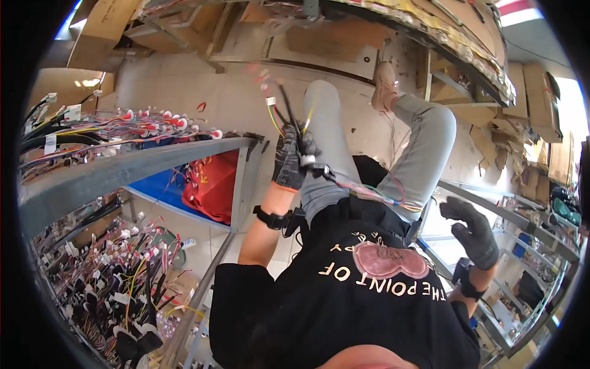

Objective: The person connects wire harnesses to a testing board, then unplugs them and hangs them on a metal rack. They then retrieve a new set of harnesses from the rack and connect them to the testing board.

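My left hand (289, 161), in a dark grey glove with an orange cuff, is closed around a wire harness (318, 170) above my left thigh. Black sleeved branches and a yellow-green wire with a white tag stick up past the fingers, their far ends blurred. From the black connectors near the hand, thin coloured wires trail across my lap toward my right hip. Off to the right, my gloved right hand (474, 237) hangs in the air with its fingers apart and nothing in it, beside a metal frame rack.
Bundles of wire harnesses (117, 132) lie along a grey metal rack (147, 160) on my left; many more hang below. A red bag (215, 187) rests behind the rack's bar. Ahead stands a long workbench (455, 52). Cardboard boxes (541, 101) are stacked at the far right.
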Demonstrator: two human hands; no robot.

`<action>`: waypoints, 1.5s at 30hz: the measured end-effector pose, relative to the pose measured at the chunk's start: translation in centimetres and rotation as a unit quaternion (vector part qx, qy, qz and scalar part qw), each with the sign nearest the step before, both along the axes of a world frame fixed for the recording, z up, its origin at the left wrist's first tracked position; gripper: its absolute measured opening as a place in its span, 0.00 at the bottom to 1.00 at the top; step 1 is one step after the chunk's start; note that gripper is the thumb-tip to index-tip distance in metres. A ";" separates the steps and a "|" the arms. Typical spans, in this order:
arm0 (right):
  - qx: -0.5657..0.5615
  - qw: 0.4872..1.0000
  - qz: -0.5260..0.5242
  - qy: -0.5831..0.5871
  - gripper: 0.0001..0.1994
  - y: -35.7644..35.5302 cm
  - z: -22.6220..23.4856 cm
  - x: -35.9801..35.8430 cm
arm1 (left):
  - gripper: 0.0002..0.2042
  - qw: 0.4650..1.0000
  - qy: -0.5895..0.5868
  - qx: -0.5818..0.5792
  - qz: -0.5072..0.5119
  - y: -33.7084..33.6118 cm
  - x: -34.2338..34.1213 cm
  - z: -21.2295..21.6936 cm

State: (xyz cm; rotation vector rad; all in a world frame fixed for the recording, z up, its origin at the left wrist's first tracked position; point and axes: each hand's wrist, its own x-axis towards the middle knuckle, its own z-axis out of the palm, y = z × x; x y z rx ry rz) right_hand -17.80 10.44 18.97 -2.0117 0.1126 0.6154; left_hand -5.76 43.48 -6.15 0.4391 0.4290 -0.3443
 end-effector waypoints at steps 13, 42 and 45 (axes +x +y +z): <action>0.292 0.943 -0.086 -0.133 0.14 10.6 -12.4 29.0 | 0.13 0.929 -0.074 0.330 -0.151 -1.3 4.6 9.1; 0.356 0.926 -0.123 -0.007 0.16 14.6 -18.8 37.4 | 0.24 0.965 0.048 -0.158 -0.205 -2.6 6.9 4.9; 0.327 0.936 -0.112 -0.071 0.15 14.3 -19.1 37.7 | 0.22 0.971 0.026 -0.128 -0.200 -4.5 7.5 5.3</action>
